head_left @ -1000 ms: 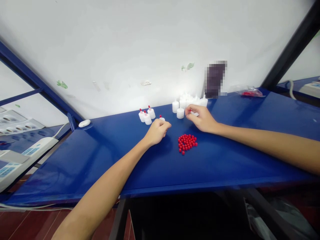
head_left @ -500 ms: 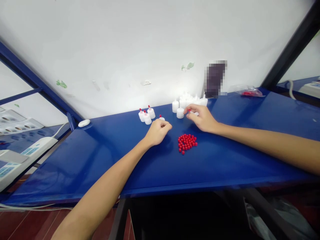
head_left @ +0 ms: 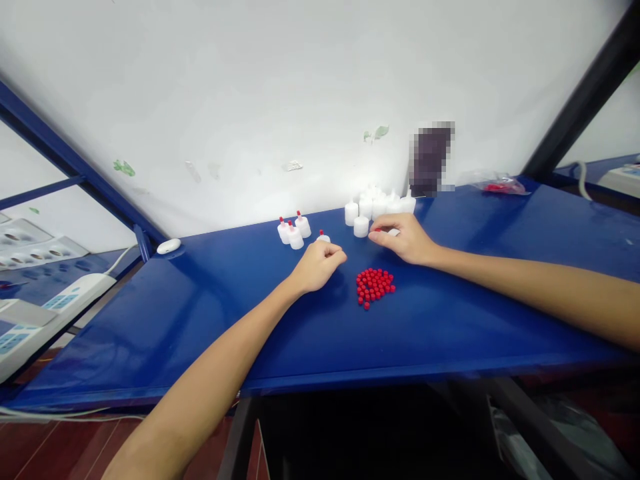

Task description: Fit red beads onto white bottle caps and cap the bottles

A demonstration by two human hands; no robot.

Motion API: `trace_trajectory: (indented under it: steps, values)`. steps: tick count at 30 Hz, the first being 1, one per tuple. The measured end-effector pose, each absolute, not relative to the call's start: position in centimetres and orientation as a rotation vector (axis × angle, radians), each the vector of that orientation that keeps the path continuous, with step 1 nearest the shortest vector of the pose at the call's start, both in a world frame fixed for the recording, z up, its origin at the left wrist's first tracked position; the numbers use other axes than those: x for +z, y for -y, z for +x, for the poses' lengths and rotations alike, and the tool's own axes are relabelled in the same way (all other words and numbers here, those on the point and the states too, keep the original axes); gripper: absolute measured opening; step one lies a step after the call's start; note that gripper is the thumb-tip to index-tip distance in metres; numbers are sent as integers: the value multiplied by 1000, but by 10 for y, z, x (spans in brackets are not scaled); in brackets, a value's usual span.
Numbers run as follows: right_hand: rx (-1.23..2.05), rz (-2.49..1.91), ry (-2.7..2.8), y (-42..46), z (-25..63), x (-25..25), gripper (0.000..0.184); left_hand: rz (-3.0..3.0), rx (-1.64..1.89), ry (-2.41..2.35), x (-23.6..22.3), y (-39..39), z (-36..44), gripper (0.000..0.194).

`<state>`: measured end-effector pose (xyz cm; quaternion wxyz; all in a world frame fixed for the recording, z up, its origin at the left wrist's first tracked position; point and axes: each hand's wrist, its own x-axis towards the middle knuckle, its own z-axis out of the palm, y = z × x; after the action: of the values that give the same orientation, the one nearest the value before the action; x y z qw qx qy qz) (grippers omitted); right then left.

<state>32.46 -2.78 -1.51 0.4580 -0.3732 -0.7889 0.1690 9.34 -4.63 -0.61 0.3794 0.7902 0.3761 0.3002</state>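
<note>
While the right grip [head_left: 403, 240], clamped on 1 red-capped white bottle [head_left: 394, 233], sits beyond loose red caps [head_left: 375, 287] on the blue desk [head_left: 310, 347], the left grip [head_left: 316, 265], fingertips together, lies near 4 capped bottles [head_left: 295, 239].

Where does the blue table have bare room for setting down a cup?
A wide free patch lies on the table between the white case and left forearm. Another lies between the right forearm, red caps and front edge. A third stretches behind the right forearm, toward the bag. It is crowded near the wall, where white bottles cluster behind the right hand.
</note>
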Motion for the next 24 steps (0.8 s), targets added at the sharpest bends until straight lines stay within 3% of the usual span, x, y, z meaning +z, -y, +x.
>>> trace_trajectory:
  steps: [12, 20, 24]
  values:
    - [401, -1017, 2015, 24, 323, -15, 34, 1943, 806, -915, -10, 43, 92, 37]
    - [348, -944, 2095, 28, 320, -19, 17, 1942, 843, -982, -7, 48, 93, 30]
    - [387, -929, 2126, 28, 318, -19, 26, 2006, 834, -1032, -4, 50, 93, 33]
